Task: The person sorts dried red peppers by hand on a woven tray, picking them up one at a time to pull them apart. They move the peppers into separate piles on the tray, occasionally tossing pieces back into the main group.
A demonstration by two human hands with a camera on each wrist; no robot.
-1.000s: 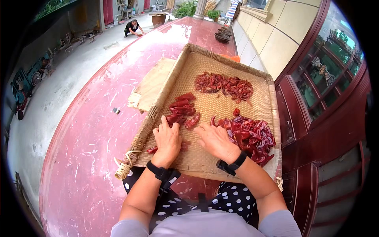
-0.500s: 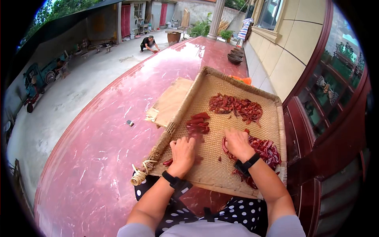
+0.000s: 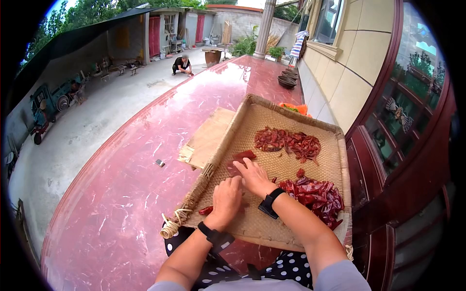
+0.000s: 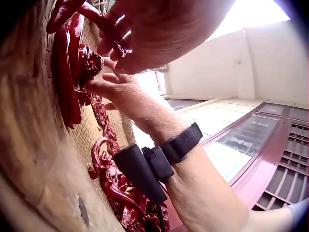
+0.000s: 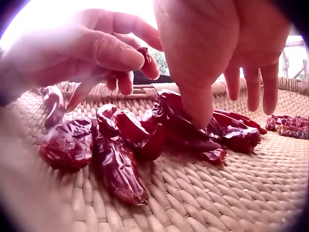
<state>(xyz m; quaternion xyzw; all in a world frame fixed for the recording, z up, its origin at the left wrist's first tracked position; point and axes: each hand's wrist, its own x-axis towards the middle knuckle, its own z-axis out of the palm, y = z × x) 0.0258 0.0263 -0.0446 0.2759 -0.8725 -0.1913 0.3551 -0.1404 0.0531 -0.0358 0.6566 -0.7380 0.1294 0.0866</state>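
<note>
A shallow woven tray [image 3: 291, 228] holds dried red chilies in separate heaps. My left hand [image 3: 227, 201] is above the tray's left side, pinching a dried chili [image 5: 146, 57] between thumb and fingers. Close beside it, my right hand [image 3: 257, 178] reaches over the small group of chilies [image 5: 118, 166], its fingers extended. In the right wrist view its thumb rests against these chilies. A large heap of glossy whole chilies [image 3: 315, 196] lies at the tray's right. Farther back is a heap of cut chili pieces [image 3: 289, 140].
A raised woven rim [image 3: 208, 169] borders the tray. Left of it, a flat board [image 3: 208, 136] and a small dark object [image 3: 160, 163] lie on the red marbled surface [image 3: 121, 208]. Dark red doors [image 3: 376, 165] stand at the right. A person [image 3: 182, 65] squats in the yard.
My right hand has left the large chili heap and moved left to the small group beside my left hand. The left hand has stayed at the tray's left side.
</note>
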